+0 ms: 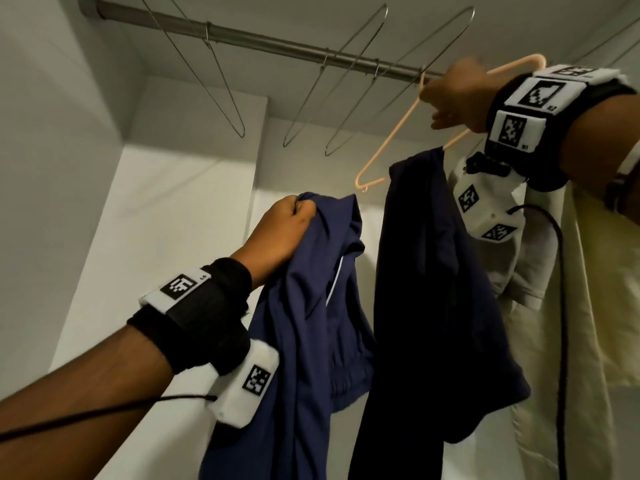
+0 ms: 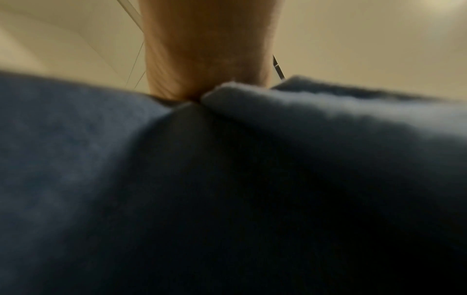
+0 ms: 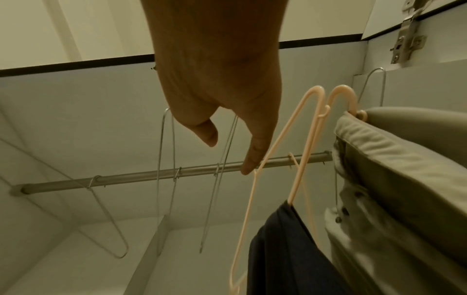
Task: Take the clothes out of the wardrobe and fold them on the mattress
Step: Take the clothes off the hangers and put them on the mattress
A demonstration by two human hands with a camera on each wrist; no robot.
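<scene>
My left hand (image 1: 301,211) grips a bunched fold of a navy blue garment (image 1: 311,306) at chest height in the wardrobe. In the left wrist view the same navy fabric (image 2: 227,179) fills the picture under my left hand (image 2: 207,59). A darker stretch of navy cloth (image 1: 433,289) hangs off the lower bar of a pink plastic hanger (image 1: 391,140), which tilts down to the left. My right hand (image 1: 440,112) is up at that hanger below the rail. Its fingers are straight, and my right hand (image 3: 227,157) touches the hanger's arm (image 3: 272,143) with its index fingertip (image 3: 248,167).
A metal rail (image 1: 277,43) crosses the wardrobe top with several bare wire hangers (image 1: 221,91) on it. A cream garment (image 1: 588,306) hangs at the right on a second pink hanger (image 3: 341,91). White wardrobe walls (image 1: 69,168) close in the left and back.
</scene>
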